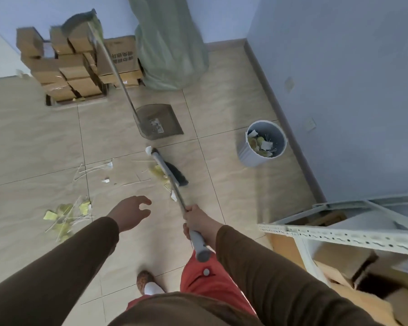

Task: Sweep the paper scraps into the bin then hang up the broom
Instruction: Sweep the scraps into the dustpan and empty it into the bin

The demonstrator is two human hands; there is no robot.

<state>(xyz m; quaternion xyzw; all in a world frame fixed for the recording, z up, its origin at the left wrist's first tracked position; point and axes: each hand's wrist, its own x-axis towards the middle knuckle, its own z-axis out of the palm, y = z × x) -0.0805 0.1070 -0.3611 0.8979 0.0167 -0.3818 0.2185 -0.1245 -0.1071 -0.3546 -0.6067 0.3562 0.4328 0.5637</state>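
Right hand [196, 222] grips the broom [172, 172] handle, grey end cap below the fist; bristle head on the tiles ahead of the grip, touching yellow paper scraps [159, 172]. Left hand [130, 214] empty, fingers loosely spread, left of the grip. Dustpan [160, 121] beyond the bristles, bin [264, 144] far right, more scraps [66, 216] far left.

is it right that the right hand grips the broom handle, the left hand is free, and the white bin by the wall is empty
Not quite: the head view shows the bin already holds paper scraps. The rest stands: the right hand grips the broom handle, the left hand is free, and the bin stands by the wall.
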